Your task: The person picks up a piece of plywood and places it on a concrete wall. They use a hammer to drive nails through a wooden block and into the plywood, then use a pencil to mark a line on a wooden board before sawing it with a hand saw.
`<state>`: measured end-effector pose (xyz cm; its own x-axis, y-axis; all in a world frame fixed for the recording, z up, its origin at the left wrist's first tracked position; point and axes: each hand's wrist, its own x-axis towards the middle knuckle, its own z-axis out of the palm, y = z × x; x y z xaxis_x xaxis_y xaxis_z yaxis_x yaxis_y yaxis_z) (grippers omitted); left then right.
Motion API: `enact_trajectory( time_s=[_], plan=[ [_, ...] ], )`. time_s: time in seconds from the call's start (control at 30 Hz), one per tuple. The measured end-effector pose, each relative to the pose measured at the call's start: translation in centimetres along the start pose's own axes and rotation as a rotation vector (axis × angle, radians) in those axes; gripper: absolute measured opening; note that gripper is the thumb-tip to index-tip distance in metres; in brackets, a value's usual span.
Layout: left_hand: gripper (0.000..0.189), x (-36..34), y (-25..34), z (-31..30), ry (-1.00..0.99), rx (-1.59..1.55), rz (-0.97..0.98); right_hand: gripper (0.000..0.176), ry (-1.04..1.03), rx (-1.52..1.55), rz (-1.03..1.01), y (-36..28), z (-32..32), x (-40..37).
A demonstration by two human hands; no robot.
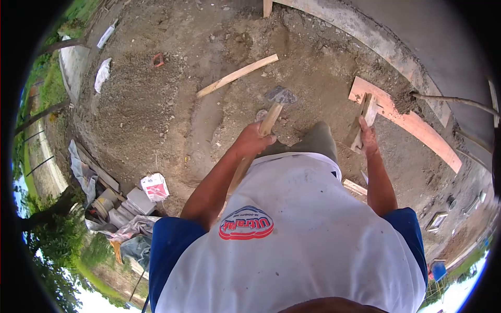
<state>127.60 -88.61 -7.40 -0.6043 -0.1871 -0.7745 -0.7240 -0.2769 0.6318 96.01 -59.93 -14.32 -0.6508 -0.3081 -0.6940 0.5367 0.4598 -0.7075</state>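
Observation:
My left hand point(254, 140) is wrapped around the wooden shaft of a tool with a grey metal head point(281, 95). The head points away from me over the soil, and the shaft runs back beside my body. On the other side, my right hand point(368, 134) grips a short piece of wood point(369, 108) along its edge. That wood overlaps the near end of a long pinkish board point(436, 140) lying on the ground, with a clump of dirt on its upper edge. The tool head's exact kind is unclear.
A loose wooden strip point(237, 76) lies ahead on the soil. A concrete edge point(386, 39) curves along the far right, with a stick point(454, 99) across it. To my left are a printed bag point(155, 187) and a pile with a bucket point(103, 204).

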Motion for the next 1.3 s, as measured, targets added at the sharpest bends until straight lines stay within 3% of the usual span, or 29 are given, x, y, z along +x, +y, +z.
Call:
enact_trajectory(
  time_s=[0.13, 0.27, 0.37, 0.47, 0.67, 0.73, 0.87, 0.9, 0.93, 0.97, 1.0, 1.03, 1.07, 1.1, 1.13, 1.23, 1.3],
  plan=[
    [0.043, 2.1, -1.9, -3.8, 0.139, -0.340, 0.110, 0.057, -0.515, 0.162, -0.031, -6.8, 20.7, -0.5],
    [0.043, 1.2, -2.1, -7.2, 0.235, -0.634, 0.182, 0.055, -0.742, -0.033, 0.061, -7.2, 34.3, -3.9],
    [0.042, -0.3, -1.9, -9.5, 0.351, -0.704, 0.144, 0.053, -0.882, 0.090, 0.124, -5.2, 39.5, -2.4],
    [0.045, -1.1, -2.7, -10.3, 0.500, -0.798, 0.149, 0.054, -1.151, -0.014, 0.370, -7.3, 41.6, -0.1],
    [0.042, -1.0, 1.4, -7.4, 0.738, -0.978, 0.112, 0.061, -1.378, -0.406, 0.369, -11.6, 44.1, 4.9],
    [0.039, -1.0, 2.1, -5.3, 0.834, -1.030, 0.083, 0.062, -1.389, -0.485, 0.346, -12.5, 45.0, 6.7],
    [0.034, -2.3, -0.4, 1.3, 0.970, -1.056, -0.068, 0.045, -1.292, -0.551, 0.379, -12.0, 45.4, 14.3],
    [0.033, -3.0, -0.7, 3.9, 1.002, -1.062, -0.086, 0.043, -1.225, -0.606, 0.305, -12.3, 44.8, 15.7],
    [0.031, -3.6, -1.0, 7.1, 1.053, -1.070, -0.102, 0.044, -1.214, -0.695, 0.376, -12.8, 44.2, 18.5],
    [0.030, -4.2, -1.6, 9.7, 1.091, -1.074, -0.114, 0.046, -1.076, -0.774, 0.345, -13.3, 44.0, 20.1],
    [0.029, -4.8, -1.9, 12.5, 1.128, -1.067, -0.128, 0.057, -1.012, -0.893, 0.306, -13.6, 43.5, 24.5],
    [0.033, -5.9, -1.2, 16.1, 1.227, -1.073, -0.099, 0.053, -0.986, -0.938, 0.263, -14.7, 42.9, 26.5],
    [0.034, -5.4, -1.1, 20.3, 1.348, -1.088, -0.007, 0.052, -1.103, -0.936, 0.370, -16.7, 42.0, 27.7],
    [0.035, -4.3, -1.3, 24.7, 1.471, -1.087, 0.081, 0.053, -1.050, -1.172, 0.164, -18.4, 41.6, 26.2],
    [0.036, -3.1, -1.2, 28.4, 1.593, -1.072, 0.164, 0.053, -1.035, -1.284, 0.106, -19.2, 41.3, 25.0],
    [0.045, -0.7, 0.0, 37.5, 1.690, -1.371, 0.302, 0.056, -1.047, -1.443, 0.086, -19.1, 41.3, 20.3],
    [0.043, 0.0, 1.1, 42.2, 1.937, -1.504, 0.026, 0.058, -1.132, -1.510, 0.086, -16.8, 42.5, 15.1]
  ],
)
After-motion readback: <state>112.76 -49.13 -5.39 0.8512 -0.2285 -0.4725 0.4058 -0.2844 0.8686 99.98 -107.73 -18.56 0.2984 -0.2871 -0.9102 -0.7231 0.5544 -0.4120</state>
